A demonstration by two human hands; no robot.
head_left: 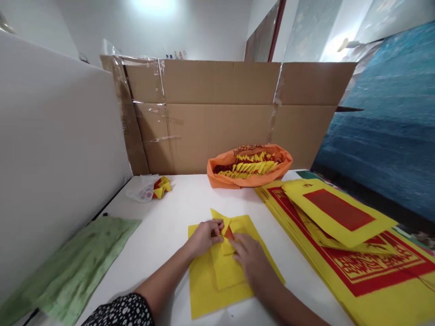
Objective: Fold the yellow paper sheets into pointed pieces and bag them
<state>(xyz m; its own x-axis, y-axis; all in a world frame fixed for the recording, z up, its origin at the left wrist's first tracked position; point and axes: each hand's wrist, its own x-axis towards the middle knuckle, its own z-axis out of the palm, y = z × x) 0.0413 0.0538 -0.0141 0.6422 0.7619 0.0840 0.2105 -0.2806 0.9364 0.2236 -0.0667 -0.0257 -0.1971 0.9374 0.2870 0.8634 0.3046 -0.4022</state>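
Yellow paper sheets (pixel 204 290) lie stacked on the white table in front of me. On top is a partly folded yellow paper (pixel 231 271) with a small orange-red patch (pixel 229 232) showing between its folds. My left hand (pixel 204 237) pinches a folded flap of this paper at its upper left, fingers closed on it. From the right, my right hand (pixel 249 256) rests on the same paper, its fingertips at the fold beside the orange-red patch. Its fingers lie extended over the paper, with nothing visibly held.
An orange bag (pixel 217 179) of folded red and yellow papers stands at the back. Large red-and-yellow printed sheets (pixel 306 244) lie right. A green cloth (pixel 81 262) lies left, near a clear plastic bag (pixel 141 192) and folded pieces (pixel 162 187). Cardboard (pixel 220 117) stands behind.
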